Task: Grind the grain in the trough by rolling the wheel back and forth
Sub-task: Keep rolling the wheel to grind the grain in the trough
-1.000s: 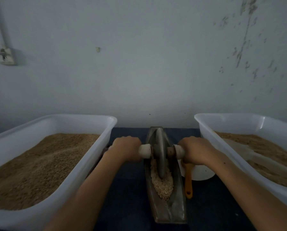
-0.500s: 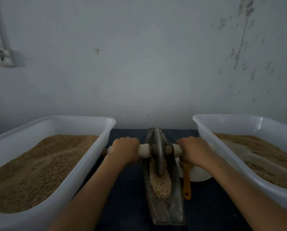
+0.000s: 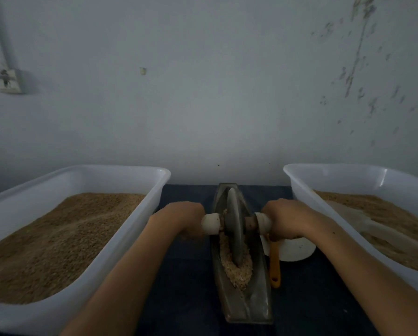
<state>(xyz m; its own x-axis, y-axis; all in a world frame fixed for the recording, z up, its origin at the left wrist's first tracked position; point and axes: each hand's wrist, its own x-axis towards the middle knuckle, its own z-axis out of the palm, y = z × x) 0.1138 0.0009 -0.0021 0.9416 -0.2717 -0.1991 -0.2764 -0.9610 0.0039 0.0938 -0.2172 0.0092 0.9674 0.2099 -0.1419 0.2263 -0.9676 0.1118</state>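
Centrally placed: narrow metal trough, boat-shaped, lying lengthwise on a dark blue table, its far end near the wall. Contents: pale crushed grain, heaped in the middle stretch around the foot of the wheel. Wheel: grey disc, upright on edge in the trough channel, its lower rim sunk in the grain. Axle with white end collars passes through the disc.

Left hand: wrapped round the axle's left handle, fingers curled under and hidden from above. Right hand: likewise closed round the right handle, knuckles up.

Flanking items: left white tub, filled with brown grain, just beside the left forearm; right white tub, partly filled, with a pale scoop-like shape lying on its contents, not clear enough to name. Between trough and right tub: white round bowl, partly covered by the right wrist, and an orange handle lying just beside the trough's right wall. Background: grey wall with flaking marks at right, a socket and pipe at left.
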